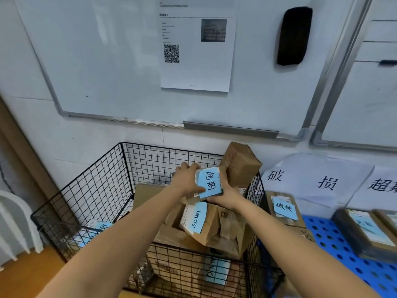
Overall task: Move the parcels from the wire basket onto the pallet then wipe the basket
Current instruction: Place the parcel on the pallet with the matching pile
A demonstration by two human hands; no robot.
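Grip of left hand (188, 179) and right hand (224, 195) around small parcel (209, 184), blue handwritten label on top.

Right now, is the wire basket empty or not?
Not empty: the wire basket holds several cardboard parcels piled behind its mesh.

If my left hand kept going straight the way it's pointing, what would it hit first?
Your left hand grips the blue-labelled parcel; beyond that, probably the brown box at the far corner of the wire basket, though depth is unclear.
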